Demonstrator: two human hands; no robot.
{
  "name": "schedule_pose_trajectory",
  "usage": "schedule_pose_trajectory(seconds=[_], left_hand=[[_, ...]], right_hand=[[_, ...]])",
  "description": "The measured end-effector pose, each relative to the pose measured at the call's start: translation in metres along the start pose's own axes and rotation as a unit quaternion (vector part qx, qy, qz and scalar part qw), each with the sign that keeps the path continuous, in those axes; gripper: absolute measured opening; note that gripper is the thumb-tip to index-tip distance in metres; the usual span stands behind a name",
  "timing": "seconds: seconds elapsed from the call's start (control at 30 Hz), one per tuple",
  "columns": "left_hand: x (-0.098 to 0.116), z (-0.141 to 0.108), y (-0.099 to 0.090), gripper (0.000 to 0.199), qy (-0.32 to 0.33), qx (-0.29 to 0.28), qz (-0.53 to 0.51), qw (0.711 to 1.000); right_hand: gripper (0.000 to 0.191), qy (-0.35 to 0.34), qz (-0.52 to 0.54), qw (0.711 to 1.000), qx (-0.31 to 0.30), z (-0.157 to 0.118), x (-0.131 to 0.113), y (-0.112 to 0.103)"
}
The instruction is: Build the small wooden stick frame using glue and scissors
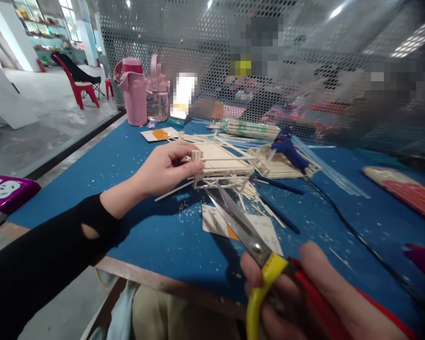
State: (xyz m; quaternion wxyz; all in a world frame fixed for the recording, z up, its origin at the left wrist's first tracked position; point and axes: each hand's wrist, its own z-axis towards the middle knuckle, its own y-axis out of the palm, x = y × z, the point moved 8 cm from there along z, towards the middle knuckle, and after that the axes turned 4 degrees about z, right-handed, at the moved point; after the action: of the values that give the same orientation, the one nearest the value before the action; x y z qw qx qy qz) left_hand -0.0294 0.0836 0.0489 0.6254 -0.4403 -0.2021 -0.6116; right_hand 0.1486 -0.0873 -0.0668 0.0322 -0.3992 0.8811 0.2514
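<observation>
My left hand [168,167] grips the left end of a small wooden stick model [223,165], thumb in front and fingers behind, holding it tilted over the blue table. In my right hand [304,288] are scissors [250,236] with yellow and red handles, their blades slightly apart. The blade tips point at the lower left edge of the model; whether they touch it I cannot tell. Loose thin sticks [269,208] lie under and beside the model. A printed card [216,222] rests on the table behind the blades.
A blue glue gun [290,151] sits on another stick piece [279,167], its black cable running right. Bagged sticks [250,128] lie at the back, a red packet [403,189] at right. A pink bottle [135,94] and a clear jug [158,99] stand by the mesh screen [205,42].
</observation>
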Motion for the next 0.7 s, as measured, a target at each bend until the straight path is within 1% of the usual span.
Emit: schedule_pose_trajectory(seconds=[0.03, 0.07, 0.13, 0.2, 0.23, 0.3, 0.43, 0.53, 0.6, 0.7], left_hand=[[0.000, 0.001, 0.000, 0.012, -0.003, 0.001, -0.012, 1.000], [0.000, 0.001, 0.000, 0.014, -0.005, -0.001, -0.023, 1.000], [0.002, 0.002, 0.002, 0.016, -0.002, -0.009, -0.036, 0.999], [0.003, 0.003, 0.002, 0.019, 0.007, -0.007, -0.036, 0.999], [0.003, 0.003, 0.002, 0.020, 0.011, -0.006, -0.033, 0.999], [0.002, 0.003, 0.002, 0.019, 0.010, -0.005, -0.028, 1.000], [0.000, 0.002, 0.003, 0.015, 0.002, -0.012, -0.032, 0.999], [-0.001, 0.001, 0.005, 0.013, 0.000, -0.015, -0.043, 0.999], [-0.001, 0.001, 0.007, 0.013, 0.008, -0.025, -0.038, 0.999], [-0.001, 0.000, 0.010, 0.011, 0.017, -0.042, -0.012, 0.999]], right_hand=[[0.042, 0.002, -0.009, 1.000, -0.004, 0.001, 0.000, 0.004], [0.043, 0.008, -0.028, 0.999, -0.022, 0.001, 0.000, 0.010], [0.046, 0.028, -0.088, 0.991, -0.098, 0.000, 0.003, 0.026], [0.046, 0.031, -0.138, 0.973, -0.181, -0.004, 0.004, 0.041], [0.045, 0.029, -0.153, 0.966, -0.204, -0.006, 0.004, 0.045], [0.045, 0.018, -0.163, 0.961, -0.223, -0.008, 0.002, 0.049], [0.045, -0.012, -0.165, 0.957, -0.237, -0.009, -0.003, 0.055], [0.044, -0.018, -0.178, 0.950, -0.255, -0.008, -0.003, 0.059], [0.043, -0.027, -0.183, 0.946, -0.268, -0.006, -0.004, 0.062], [0.041, -0.060, -0.186, 0.941, -0.275, -0.005, -0.008, 0.066]])
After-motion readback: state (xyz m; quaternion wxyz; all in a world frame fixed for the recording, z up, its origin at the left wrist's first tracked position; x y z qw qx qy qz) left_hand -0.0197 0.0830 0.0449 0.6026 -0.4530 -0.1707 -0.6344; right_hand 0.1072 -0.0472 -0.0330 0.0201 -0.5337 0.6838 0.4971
